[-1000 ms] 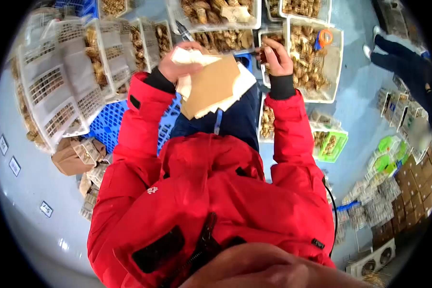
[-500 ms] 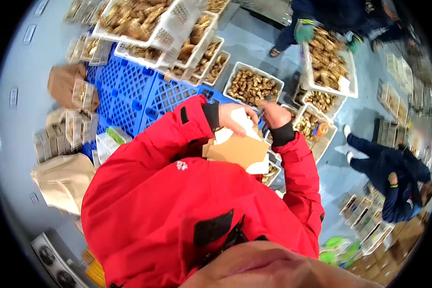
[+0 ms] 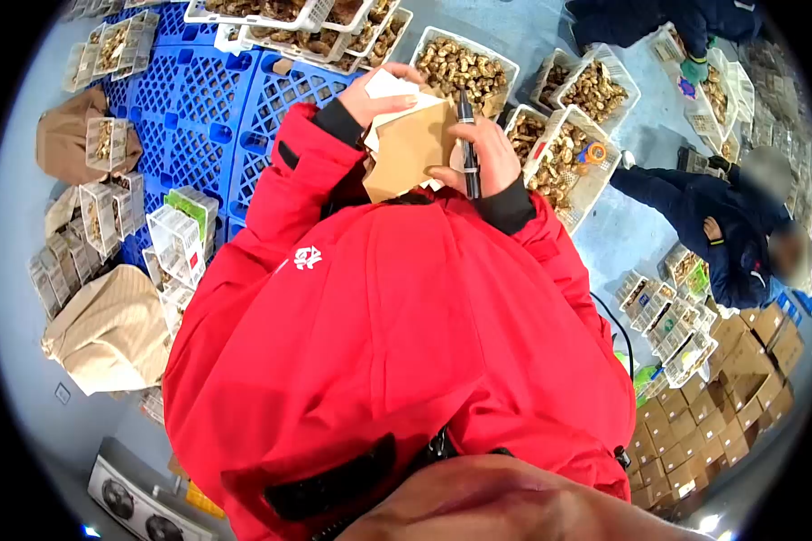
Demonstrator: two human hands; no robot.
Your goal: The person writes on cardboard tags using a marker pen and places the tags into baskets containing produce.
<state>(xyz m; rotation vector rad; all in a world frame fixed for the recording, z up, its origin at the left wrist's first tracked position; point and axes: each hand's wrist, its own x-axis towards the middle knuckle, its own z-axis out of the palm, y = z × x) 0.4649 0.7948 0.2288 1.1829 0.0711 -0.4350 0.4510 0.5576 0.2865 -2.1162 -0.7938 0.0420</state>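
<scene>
While my left fingers [image 3: 404, 102] pinch these loose brown and white card sheets [image 3: 412, 149] before my chest, my right fingers [image 3: 465, 132] grip a black marker pen [image 3: 467, 144]; slack pinching could let sheets slide out, and a careless pen tilt could smudge one.

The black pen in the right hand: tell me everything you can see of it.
The pen is a thick, straight, black marker type with a smooth, plastic-looking barrel and pale markings, too small to read. Its narrower end points away from the person's body, the other end towards the red jacket. The right hand holds it, fingers crossing the barrel, just beside the right edge of the brown cardboard pieces. I can't tell whether it is capped.
</scene>
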